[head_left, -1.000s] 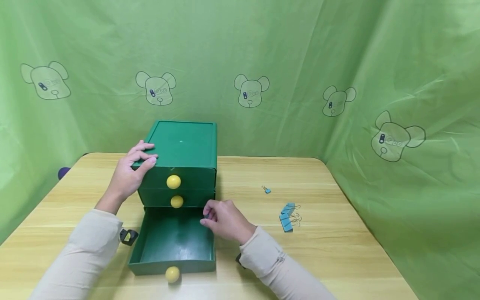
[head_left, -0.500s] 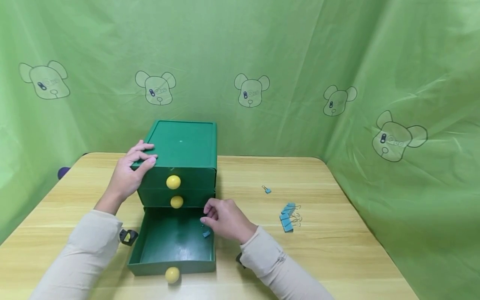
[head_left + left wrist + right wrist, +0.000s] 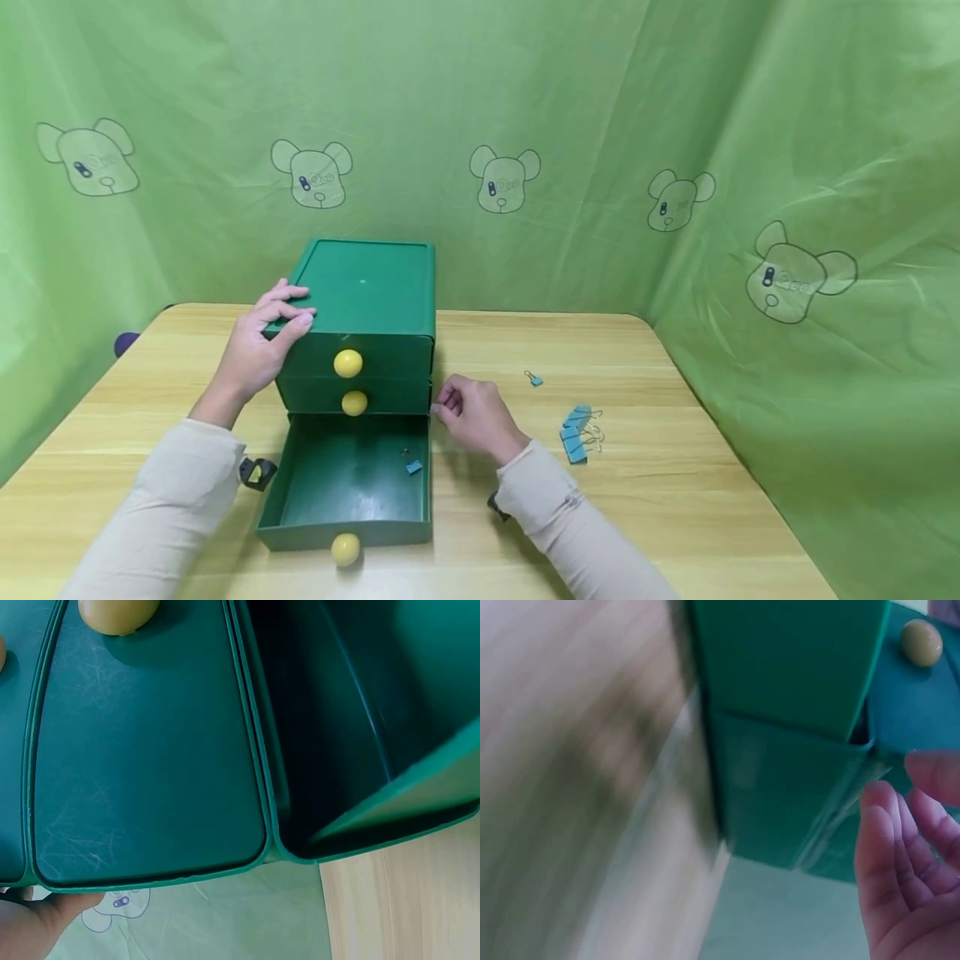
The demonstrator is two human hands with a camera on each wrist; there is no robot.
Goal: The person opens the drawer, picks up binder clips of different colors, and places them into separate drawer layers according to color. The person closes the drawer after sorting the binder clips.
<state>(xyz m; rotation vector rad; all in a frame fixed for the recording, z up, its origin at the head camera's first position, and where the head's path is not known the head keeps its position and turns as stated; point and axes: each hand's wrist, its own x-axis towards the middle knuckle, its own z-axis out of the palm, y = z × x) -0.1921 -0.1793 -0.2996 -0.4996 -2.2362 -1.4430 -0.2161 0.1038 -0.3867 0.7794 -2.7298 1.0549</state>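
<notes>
A green drawer cabinet [image 3: 367, 287] with yellow knobs stands on the table, its bottom drawer [image 3: 330, 492] pulled out. My left hand [image 3: 258, 346] rests at the cabinet's upper left edge, fingers and thumb touching the top. A small blue binder clip [image 3: 413, 467] lies inside the drawer near its right wall. Just right of the cabinet is my right hand [image 3: 476, 417], fingers loosely bent; in the right wrist view that hand [image 3: 915, 877] has nothing between fingertips and thumb. Another small blue binder clip [image 3: 536, 380] and a group of larger binder clips [image 3: 573, 446] lie to the right.
The wooden table [image 3: 637, 517] has green curtains [image 3: 585, 100] with bear-head outlines behind it and at both sides. The two upper drawers, with a yellow knob [image 3: 348, 363] and another yellow knob [image 3: 355, 403], are closed.
The small binder clip has dropped from my right hand into the drawer. That hand has then moved right and up, out past the drawer's side. My left hand has stayed put.
</notes>
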